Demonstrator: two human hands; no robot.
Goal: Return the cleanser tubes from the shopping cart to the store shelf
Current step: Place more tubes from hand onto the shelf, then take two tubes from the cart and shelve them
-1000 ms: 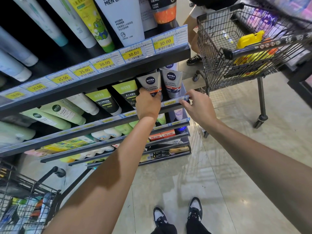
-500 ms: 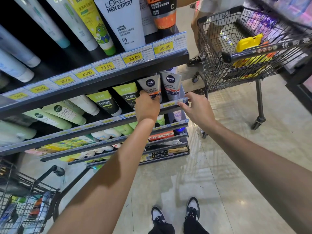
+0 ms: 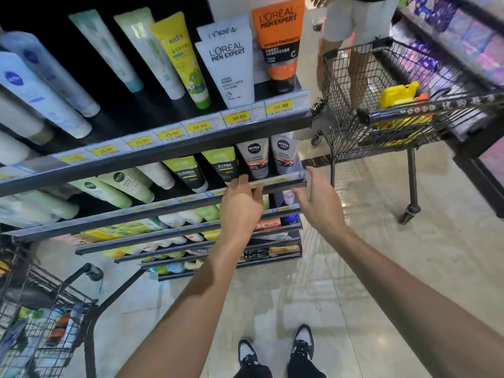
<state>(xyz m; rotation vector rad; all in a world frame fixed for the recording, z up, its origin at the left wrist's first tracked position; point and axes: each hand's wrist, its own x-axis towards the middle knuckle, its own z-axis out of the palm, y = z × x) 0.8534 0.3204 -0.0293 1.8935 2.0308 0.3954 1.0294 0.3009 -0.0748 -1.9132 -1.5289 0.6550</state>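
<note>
Both hands are released: the left hand (image 3: 241, 205) rests straight fingers on the second shelf's price rail (image 3: 283, 181), the right hand (image 3: 317, 199) hovers beside it. 2 grey Nivea Men cleanser tubes (image 3: 253, 158) stand upright on this black metal store shelf; more tubes appear to lie in the wire shopping cart (image 3: 41, 317) at lower left. Align each tube label-forward, cap down, before withdrawing.

Upper shelf (image 3: 174, 148) overhanging Nivea tubes (image 3: 253, 156)

dark tiered metal store shelf (image 3: 174, 152) with yellow price tags, two grey Nivea Men cleanser tubes (image 3: 253, 158) leaning side by side on its second tier
</note>
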